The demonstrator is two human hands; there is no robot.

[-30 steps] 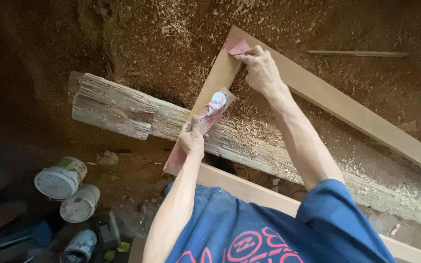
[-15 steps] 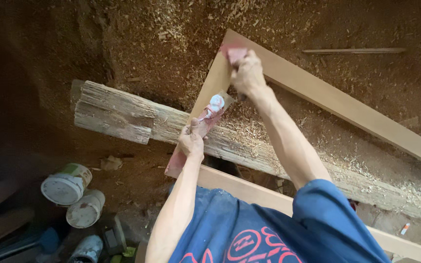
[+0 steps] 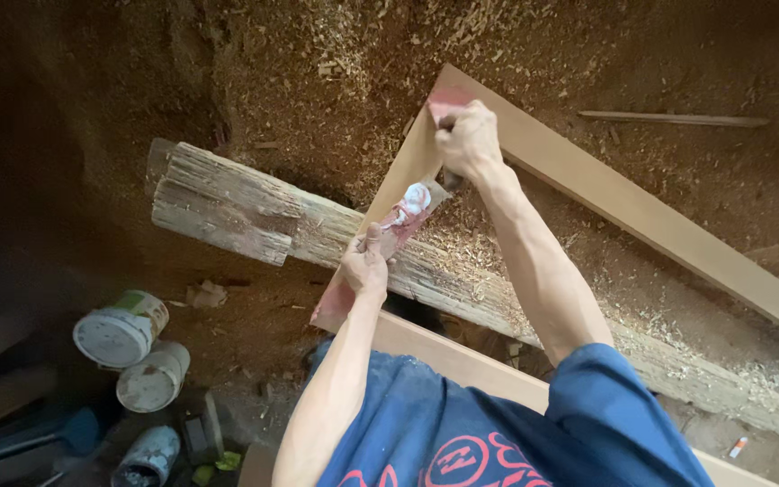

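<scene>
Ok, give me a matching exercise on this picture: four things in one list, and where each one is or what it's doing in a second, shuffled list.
Things:
1. right hand
2. left hand
3. weathered beam
4. paint cans

Places or states:
A. standing on the ground at lower left
B. pressing a pink scraper on the corner of the wooden frame
C. lying across under the frame, amid sawdust
D. gripping a small board smeared with pink and white paste

Pairs: 1-B, 2-D, 3-C, 4-A

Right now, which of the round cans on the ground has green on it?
The biggest can, farthest up in the cluster at lower left. It has a green band round its side; the two cans below it look plain pale.
</scene>
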